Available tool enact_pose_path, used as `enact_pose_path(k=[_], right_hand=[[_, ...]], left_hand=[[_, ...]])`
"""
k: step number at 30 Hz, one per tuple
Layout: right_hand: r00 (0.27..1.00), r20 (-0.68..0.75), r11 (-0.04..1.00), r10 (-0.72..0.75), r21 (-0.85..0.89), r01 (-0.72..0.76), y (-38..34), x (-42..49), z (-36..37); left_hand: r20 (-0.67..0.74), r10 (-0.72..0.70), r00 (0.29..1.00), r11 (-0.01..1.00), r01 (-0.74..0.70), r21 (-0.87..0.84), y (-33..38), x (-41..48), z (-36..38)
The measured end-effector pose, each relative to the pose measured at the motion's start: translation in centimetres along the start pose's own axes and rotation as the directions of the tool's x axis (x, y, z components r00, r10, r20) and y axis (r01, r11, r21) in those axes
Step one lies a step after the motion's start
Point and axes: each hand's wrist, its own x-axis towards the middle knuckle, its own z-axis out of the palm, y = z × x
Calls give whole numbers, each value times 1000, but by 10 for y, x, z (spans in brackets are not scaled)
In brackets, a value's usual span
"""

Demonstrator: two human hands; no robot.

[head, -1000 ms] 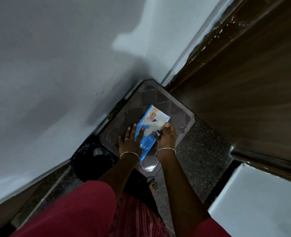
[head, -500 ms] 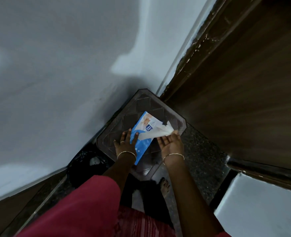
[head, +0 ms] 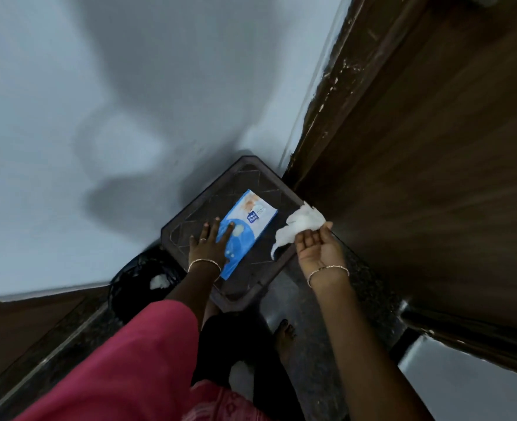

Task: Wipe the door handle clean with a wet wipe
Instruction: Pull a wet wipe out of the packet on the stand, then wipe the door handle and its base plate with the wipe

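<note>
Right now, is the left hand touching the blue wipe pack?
Touching. The head view shows the left hand lying flat on the blue wipe pack, fingers spread over its near half; the right hand pinches the wet wipe.

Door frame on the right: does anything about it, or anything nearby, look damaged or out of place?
Yes. The door frame shows pale flecks and scuffs along its edge beside the wall, like chipped or smeared paint. Otherwise the wipe pack lies flat on the stool, nothing spilled.

Under left hand [head: 208,247], wipe pack [head: 251,221] corner hidden; small print unreadable.
</note>
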Motion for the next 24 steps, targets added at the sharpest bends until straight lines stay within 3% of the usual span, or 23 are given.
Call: enact_pose_path(k=[4,6,7,9,11,12,13,15,17,19,24], right_hand=[[995,82,998,63,-10,-63,-36,-34,-8],[986,148,996,73,-55,-66,-60,-57,-10],[982,177,995,69,-88,-54,-71,-67,-10],[972,231,984,49,-178,-7,-95,-93,-9],[957,291,968,20,-246,55,-119,-119,-6],[947,321,958,8,-274,85,-129,-130,-6],[936,353,947,-7,-298,120,-143,-144,-5],[922,384,920,-47,-343,190,-161,-165,-2],[902,417,874,-113,-391,290,-180,-188,1],[860,459,793,-223,-427,434,-199,-208,0],[660,499,505,-562,-425,751,-241,-234,0]], left_hand=[[-141,-68,988,973,34,-227,36,-23,-10],[-150,-76,986,898,2,-439,69,-43,-27],[-144,-56,988,810,-40,-585,85,-53,-37],[-155,70,985,486,-169,-858,121,-86,-66],[-232,230,945,163,-273,-948,154,-120,-97],[-266,298,917,81,-302,-950,167,-134,-110],[-298,342,891,54,-336,-940,183,-150,-123],[-352,361,864,114,-416,-902,207,-172,-141],[-445,308,841,197,-514,-835,228,-191,-155],[-517,250,819,212,-567,-796,245,-207,-166],[-519,261,814,184,-569,-801,263,-233,-194]])
